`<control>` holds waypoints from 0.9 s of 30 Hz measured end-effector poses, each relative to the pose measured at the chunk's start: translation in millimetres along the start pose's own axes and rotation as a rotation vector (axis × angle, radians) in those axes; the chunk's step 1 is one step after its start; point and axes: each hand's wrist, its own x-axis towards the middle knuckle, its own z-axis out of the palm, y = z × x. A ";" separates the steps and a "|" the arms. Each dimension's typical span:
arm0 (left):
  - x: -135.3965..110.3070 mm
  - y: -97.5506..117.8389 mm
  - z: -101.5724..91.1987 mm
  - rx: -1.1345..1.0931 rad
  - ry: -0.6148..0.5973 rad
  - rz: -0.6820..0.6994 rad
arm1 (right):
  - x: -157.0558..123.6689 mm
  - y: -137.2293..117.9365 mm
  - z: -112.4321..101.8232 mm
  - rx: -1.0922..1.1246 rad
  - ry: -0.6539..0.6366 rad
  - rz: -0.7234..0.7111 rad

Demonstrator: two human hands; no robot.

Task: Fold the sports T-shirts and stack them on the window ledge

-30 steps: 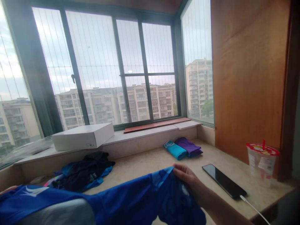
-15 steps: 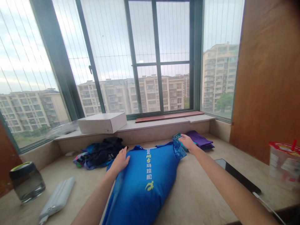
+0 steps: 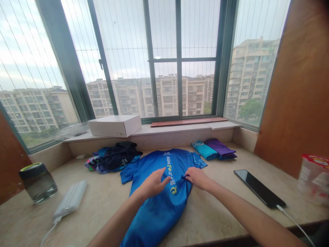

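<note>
A blue T-shirt [image 3: 156, 202] with yellow print lies spread on the beige stone ledge [image 3: 221, 206], collar toward the window. My left hand [image 3: 153, 183] rests flat on its middle, fingers stretched out. My right hand [image 3: 196, 177] sits at the shirt's right edge, its fingers pinching a fold of the blue cloth. The two hands are close together, either side of the yellow print.
A pile of dark and coloured clothes [image 3: 113, 159] lies behind on the left. Folded teal [image 3: 204, 151] and purple [image 3: 221, 149] garments lie behind on the right. A phone [image 3: 259, 188] on a cable, a plastic cup [image 3: 312, 175], a power bank [image 3: 70, 199], a jar [image 3: 38, 181] and a white box [image 3: 114, 125] stand around.
The shirt went from bunched in my hands to flat on the ledge. Both hands drew back from its shoulders to its middle, and the right now pinches the cloth.
</note>
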 end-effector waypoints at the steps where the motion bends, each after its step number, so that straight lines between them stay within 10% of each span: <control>1: -3.2 11.5 4.4 -0.062 -0.020 0.008 | 1.9 -6.4 1.8 0.019 0.038 0.025; 8: -1.3 42.1 26.4 -0.415 0.176 0.053 | -10.2 -82.6 -10.2 0.633 0.329 -0.157; 15: 1.4 46.2 -30.3 -0.888 0.645 -0.043 | -48.5 -89.9 -6.6 0.670 0.241 -0.403; 21: -18.0 66.9 -82.4 -1.482 0.589 -0.190 | -40.4 -45.5 29.3 0.637 0.158 -0.301; 27: -26.9 64.8 -93.3 -1.461 0.511 -0.217 | -42.2 -84.2 16.4 0.899 0.031 -0.454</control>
